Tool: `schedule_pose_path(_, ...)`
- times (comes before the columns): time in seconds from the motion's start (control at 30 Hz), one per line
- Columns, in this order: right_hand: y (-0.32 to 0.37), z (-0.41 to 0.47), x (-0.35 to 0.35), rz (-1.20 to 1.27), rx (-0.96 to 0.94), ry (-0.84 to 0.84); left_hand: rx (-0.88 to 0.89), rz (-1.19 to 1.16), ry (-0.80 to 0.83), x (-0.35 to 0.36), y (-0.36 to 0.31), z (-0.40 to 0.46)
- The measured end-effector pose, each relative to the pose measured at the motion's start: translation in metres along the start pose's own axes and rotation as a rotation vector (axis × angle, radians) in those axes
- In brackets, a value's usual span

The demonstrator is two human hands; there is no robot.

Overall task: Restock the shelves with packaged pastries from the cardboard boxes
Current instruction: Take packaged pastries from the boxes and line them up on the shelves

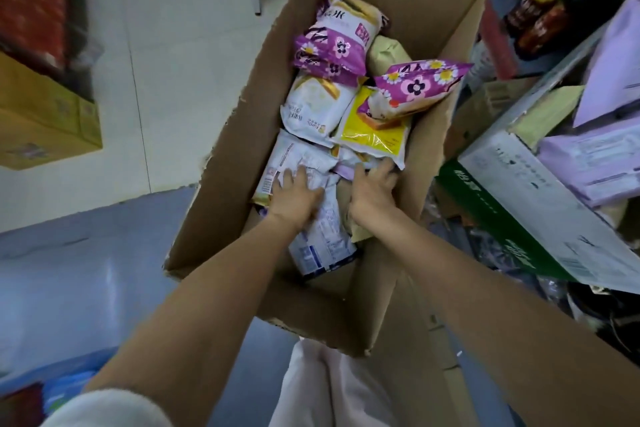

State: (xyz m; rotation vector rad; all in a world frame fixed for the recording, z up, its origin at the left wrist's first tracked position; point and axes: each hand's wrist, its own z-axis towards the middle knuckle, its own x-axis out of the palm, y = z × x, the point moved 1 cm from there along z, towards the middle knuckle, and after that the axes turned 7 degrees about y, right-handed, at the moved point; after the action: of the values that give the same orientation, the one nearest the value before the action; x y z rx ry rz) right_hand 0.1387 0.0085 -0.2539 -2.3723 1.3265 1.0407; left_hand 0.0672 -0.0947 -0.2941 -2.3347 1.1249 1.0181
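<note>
Cardboard box (221,191): open-topped, standing on the floor straight below the camera; its long axis runs away from the person, tilting slightly to the right.
Packaged pastries: a loose heap filling the far two-thirds of the box; the near end shows bare cardboard.
Left hand (294,196): inside the box, palm down, fingers spread and pressed flat on a white packet with a barcode (277,173); nothing is curled round it.
Right hand (372,189): inside the box just beside the left, fingers curled over the near edge of the yellow packet (372,135); whether they actually pinch a packet or only dig among them, I cannot tell.
Nearest packet: a white-and-blue printed packet (325,239) lies between the two wrists, its long axis along the box, partly under the left hand.
Farther packets: purple flowered packets, one at the far end (332,48) and one propped against the right wall (415,83), well beyond both hands.
Key relation: the pile lies ahead of and beneath both hands; the hands are about level, left over the left stack, right over the middle.
Judged next move: closing on the packets underhand and lifting up and out; the shelf goods (595,156) lie to the right, so the right hand has the shorter way.
</note>
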Motion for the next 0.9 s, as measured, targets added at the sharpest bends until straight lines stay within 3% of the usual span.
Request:
schedule_pose_path(0.1, 0.004, -0.009, -0.015, 0.033, -0.013, -0.029, 0.017, -0.126, -0.038, -0.011, 0.008, -0.008)
schedule_pose_path(0.37, 0.004, -0.066, -0.082, 0.002, -0.116, -0.145, 0.115, -0.710, -0.445, -0.077, 0.028, -0.073)
schedule_pose_path(0.53, -0.009, -0.129, -0.114, 0.211, -0.196, -0.356, 0.220, -0.833, -0.631, -0.117, 0.025, -0.135)
schedule_pose_path(0.73, -0.049, -0.246, -0.153, 0.533, -0.445, -0.531, 0.560, -0.967, -0.657, -0.188, -0.001, -0.221)
schedule_pose_path(0.9, -0.101, -0.336, -0.186, 0.582, -0.448, -0.700, 0.816, -1.040, -0.619, -0.243, -0.056, -0.279)
